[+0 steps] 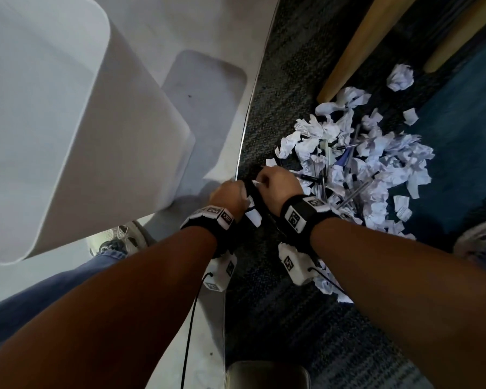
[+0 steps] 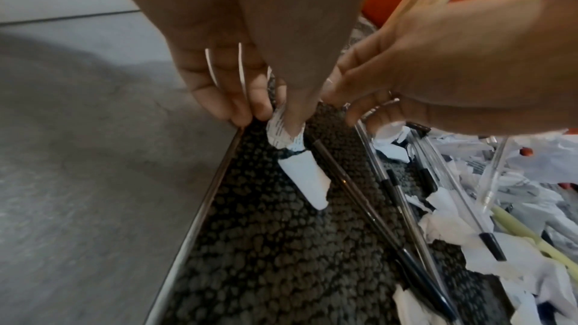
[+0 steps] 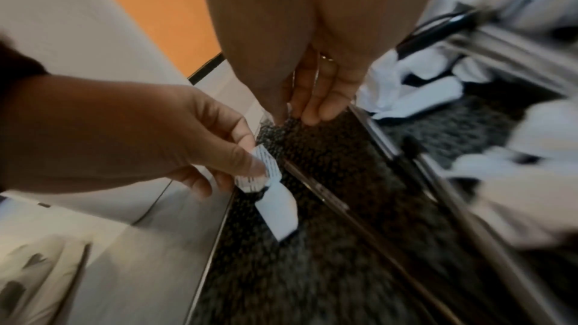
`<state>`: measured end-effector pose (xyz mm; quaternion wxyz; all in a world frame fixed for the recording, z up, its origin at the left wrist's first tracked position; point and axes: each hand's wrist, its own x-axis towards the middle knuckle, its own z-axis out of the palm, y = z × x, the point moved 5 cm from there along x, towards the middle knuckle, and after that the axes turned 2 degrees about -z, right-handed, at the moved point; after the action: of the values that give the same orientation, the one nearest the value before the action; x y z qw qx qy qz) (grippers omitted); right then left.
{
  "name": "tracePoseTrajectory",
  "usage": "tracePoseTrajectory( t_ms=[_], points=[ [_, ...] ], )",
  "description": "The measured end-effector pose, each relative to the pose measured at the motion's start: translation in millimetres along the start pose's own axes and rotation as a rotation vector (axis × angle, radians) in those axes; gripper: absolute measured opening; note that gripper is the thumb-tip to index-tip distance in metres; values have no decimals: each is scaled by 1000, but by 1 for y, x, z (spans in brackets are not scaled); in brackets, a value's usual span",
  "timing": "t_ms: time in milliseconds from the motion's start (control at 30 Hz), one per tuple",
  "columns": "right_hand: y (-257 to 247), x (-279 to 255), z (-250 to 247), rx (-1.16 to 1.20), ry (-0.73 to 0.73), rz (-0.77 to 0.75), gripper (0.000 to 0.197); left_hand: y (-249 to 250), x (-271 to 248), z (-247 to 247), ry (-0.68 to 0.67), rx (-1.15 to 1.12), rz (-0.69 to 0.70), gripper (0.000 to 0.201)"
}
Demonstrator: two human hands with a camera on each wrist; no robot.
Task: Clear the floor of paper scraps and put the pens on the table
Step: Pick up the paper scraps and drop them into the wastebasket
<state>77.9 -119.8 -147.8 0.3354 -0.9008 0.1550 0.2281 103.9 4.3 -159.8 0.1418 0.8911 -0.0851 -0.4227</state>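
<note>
My left hand (image 1: 230, 192) (image 2: 272, 117) (image 3: 250, 164) pinches a printed paper scrap (image 2: 303, 174) (image 3: 275, 209) between thumb and fingers, just above the dark carpet beside a metal floor strip (image 2: 203, 206). My right hand (image 1: 275, 183) (image 2: 344, 105) (image 3: 300, 113) reaches down next to it, fingers fairly straight, tips at the carpet, nothing plainly held. A dark pen (image 2: 359, 194) (image 3: 328, 194) lies beside the scrap. Clear pens (image 2: 400, 197) lie further right. A heap of crumpled paper scraps (image 1: 371, 164) with pens (image 1: 348, 195) among them covers the carpet to the right.
A white rounded table top (image 1: 54, 122) stands over the pale floor on the left. Wooden furniture legs (image 1: 354, 51) rise behind the heap. My shoes (image 1: 118, 237) (image 1: 480, 237) flank the hands. A dark object (image 1: 267, 374) sits at the bottom edge.
</note>
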Motion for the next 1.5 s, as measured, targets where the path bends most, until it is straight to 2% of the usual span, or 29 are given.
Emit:
tracePoseTrajectory(
  t_ms=[67,133,233,300,433,533,600,700,833,933,1033,1167,1300,1500],
  points=[
    [9,-21,3,34,3,-25,10,-1,-2,3,-12,5,26,18],
    [17,-43,13,4,-89,-54,12,-1,-4,8,-36,21,60,27],
    [32,-70,34,-131,-318,-79,22,0,-8,15,-80,58,74,19],
    [41,-84,42,-208,-410,-87,30,1,-12,21,-114,100,83,15],
    [45,-96,49,-288,-484,-124,44,3,-18,37,-172,202,150,46],
    [38,-97,52,-361,-481,-181,40,7,-21,45,-161,269,161,61],
    [34,-100,54,-422,-475,-229,38,9,-21,46,-127,276,151,58],
    [38,-106,56,-508,-573,-286,50,11,-20,46,-104,265,170,43],
    [41,-111,54,-619,-603,-378,44,11,-19,43,-96,276,199,26],
    [39,-111,53,-652,-593,-388,44,10,-19,39,-98,232,212,22],
    [37,-107,49,-654,-588,-367,42,8,-22,34,-87,197,195,24],
    [39,-99,36,-548,-554,-253,30,11,-26,21,-31,170,185,22],
    [48,-97,26,-418,-520,-139,34,12,-31,15,10,154,184,19],
    [57,-109,37,-430,-486,-139,29,5,-37,28,-44,165,165,19]
  ],
)
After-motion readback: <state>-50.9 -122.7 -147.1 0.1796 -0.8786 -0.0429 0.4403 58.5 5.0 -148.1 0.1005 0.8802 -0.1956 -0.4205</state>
